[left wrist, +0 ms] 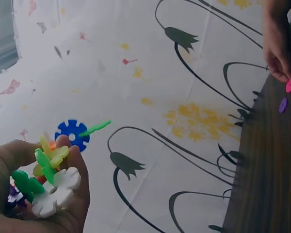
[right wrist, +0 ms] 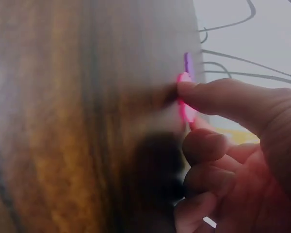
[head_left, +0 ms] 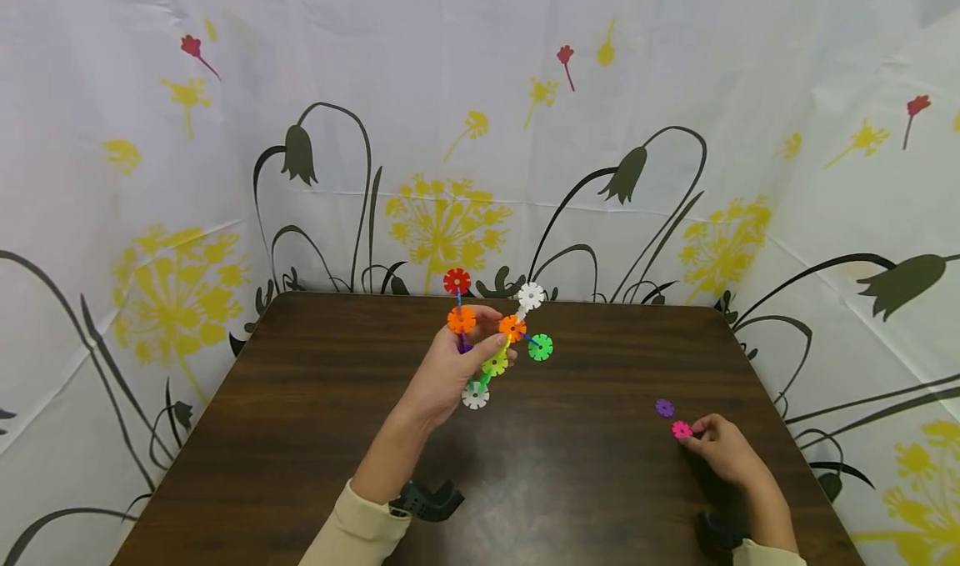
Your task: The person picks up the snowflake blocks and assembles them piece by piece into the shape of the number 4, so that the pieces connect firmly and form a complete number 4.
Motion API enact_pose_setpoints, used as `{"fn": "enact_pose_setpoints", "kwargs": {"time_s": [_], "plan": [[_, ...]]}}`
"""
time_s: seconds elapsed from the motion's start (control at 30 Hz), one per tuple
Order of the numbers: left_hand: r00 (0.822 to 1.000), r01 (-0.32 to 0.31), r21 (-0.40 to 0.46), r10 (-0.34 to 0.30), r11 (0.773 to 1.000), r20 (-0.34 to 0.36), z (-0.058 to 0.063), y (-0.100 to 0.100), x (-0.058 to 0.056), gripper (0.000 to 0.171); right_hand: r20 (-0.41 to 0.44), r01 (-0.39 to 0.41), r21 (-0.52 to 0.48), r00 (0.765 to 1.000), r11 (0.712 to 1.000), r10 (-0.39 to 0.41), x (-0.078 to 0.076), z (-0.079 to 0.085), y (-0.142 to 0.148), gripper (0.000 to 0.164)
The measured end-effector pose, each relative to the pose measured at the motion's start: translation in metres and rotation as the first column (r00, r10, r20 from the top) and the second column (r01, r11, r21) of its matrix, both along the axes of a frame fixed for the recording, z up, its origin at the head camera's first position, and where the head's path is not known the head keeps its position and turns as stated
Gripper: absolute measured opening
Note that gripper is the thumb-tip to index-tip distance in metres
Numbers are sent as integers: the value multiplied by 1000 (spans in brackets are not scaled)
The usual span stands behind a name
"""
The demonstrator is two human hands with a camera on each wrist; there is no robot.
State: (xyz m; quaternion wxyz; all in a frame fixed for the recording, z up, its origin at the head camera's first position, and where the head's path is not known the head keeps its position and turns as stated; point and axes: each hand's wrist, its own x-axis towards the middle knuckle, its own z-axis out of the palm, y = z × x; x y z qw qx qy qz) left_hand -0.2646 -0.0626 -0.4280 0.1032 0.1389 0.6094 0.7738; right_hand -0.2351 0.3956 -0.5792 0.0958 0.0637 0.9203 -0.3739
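My left hand point(head_left: 452, 372) holds a joined chain of notched plastic discs point(head_left: 495, 361) above the table. Red, orange, white, green, yellow and blue pieces show in it; the fingers cover part of the chain. In the left wrist view, a white disc point(left wrist: 57, 193) and a blue disc point(left wrist: 72, 137) stick out from the grip. Over at the right, my right hand point(head_left: 726, 452) pinches a pink disc point(head_left: 682, 429) between thumb and finger. A loose purple disc point(head_left: 664, 408) lies on the table just beyond the pink one.
The dark wooden table point(head_left: 337, 408) reaches back to a white flower-print curtain point(head_left: 480, 116), which also runs along both sides. A black strap mount point(head_left: 429, 500) is on the left wrist, and another dark mount point(head_left: 720, 533) is by the right wrist.
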Motion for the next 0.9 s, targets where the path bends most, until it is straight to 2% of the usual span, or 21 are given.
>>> {"fn": "enact_pose_setpoints", "kwargs": {"time_s": [0.23, 0.4, 0.5, 0.67, 0.73, 0.8, 0.9], "plan": [[999, 44, -79, -44, 996, -7, 2, -2, 0, 25, 5, -13, -52, 1000, 999, 13, -1, 2, 2, 25], [995, 96, -51, -97, 994, -13, 2, -6, -1, 14, -39, 15, -143, 999, 990, -20, -4, 9, -8, 28], [991, 134, -35, -134, 990, -16, 3, -10, 0, 12, -111, -1, -251, 993, 968, -28, -9, 25, -29, 32], [975, 219, -47, -220, 975, -17, 8, -13, 3, 14, -241, -139, -367, 969, 920, 50, -24, 68, -76, 34], [970, 240, -67, -242, 968, -17, 10, -14, 4, 14, -288, -215, -423, 953, 881, 94, -29, 84, -97, 33], [964, 262, -87, -265, 961, -24, 12, -15, 4, 15, -326, -294, -495, 935, 818, 139, -32, 99, -118, 32], [947, 314, -98, -318, 944, -36, 14, -17, 5, 16, -360, -396, -613, 910, 684, 204, -36, 117, -147, 30]]}}
